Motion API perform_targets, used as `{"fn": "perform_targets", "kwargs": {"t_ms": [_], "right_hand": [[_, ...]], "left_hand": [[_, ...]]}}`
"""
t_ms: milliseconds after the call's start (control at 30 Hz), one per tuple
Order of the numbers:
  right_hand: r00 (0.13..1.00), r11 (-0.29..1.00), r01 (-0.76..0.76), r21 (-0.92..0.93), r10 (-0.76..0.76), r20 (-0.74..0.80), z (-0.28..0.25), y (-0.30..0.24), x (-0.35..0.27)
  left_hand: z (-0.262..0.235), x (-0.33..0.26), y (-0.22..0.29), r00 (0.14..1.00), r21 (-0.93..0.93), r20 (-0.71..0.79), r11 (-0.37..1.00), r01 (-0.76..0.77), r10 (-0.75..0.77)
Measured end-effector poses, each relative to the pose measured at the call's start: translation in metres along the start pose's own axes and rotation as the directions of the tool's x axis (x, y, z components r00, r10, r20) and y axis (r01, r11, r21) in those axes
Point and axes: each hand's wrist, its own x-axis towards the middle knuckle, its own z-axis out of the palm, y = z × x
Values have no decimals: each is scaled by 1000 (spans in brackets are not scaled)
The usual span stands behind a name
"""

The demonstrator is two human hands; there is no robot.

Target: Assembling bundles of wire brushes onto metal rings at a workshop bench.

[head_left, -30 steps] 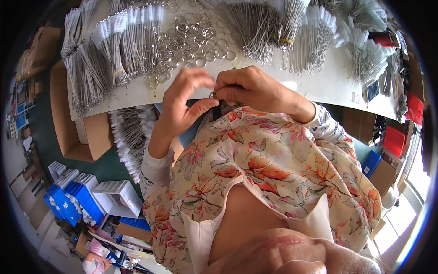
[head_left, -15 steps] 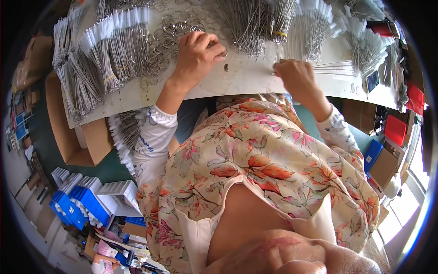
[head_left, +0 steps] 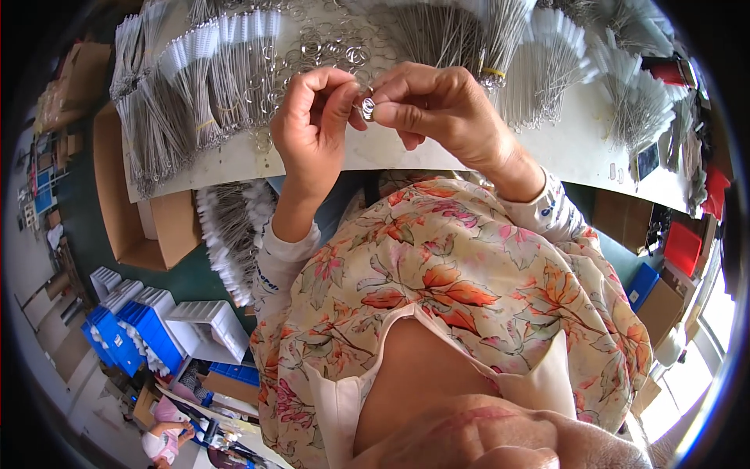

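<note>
Above the near part of the table, my two hands meet fingertip to fingertip. My left hand [head_left: 314, 117] is closed in a pinch at a few shiny metal rings [head_left: 368, 109]. From the other side, the thumb and fingers of my right hand [head_left: 441, 105] close on the same rings. Whether a wire is threaded through them is too small to tell. Behind my hands lies a loose pile of metal rings [head_left: 328, 48], partly covered by my left fingers. Bundles of thin wire brushes [head_left: 209, 102] with white bristles lie left of the pile.
More wire brushes [head_left: 543, 86] fan out at the right, one bunch bound with a yellow band [head_left: 492, 73]. A dark phone-like object [head_left: 648, 160] lies near the table's right edge. Below the table at left stand a cardboard box [head_left: 148, 227] and blue and white bins [head_left: 148, 332].
My right hand has come left from the brush wires to meet my left hand. My left hand has lowered slightly and turned, with rings now showing between the fingertips.
</note>
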Motion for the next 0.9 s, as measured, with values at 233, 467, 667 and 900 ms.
{"fn": "perform_targets", "kwargs": {"t_ms": [233,467,667,900], "right_hand": [[927,883,324,-341,-367,-69,21,7,-3],[940,917,324,-234,-340,-32,20,4,-10],[541,157,656,-738,-780,315,13,12,-3],[759,620,612,-492,-635,144,17,15,0]], "left_hand": [[-11,-7,8,856,-676,160,577,458,-492],[-21,4,23,954,224,164,932,-285,252],[-31,4,27,848,-493,401,698,519,-347],[-34,3,49,949,69,264,984,162,-175]]}}
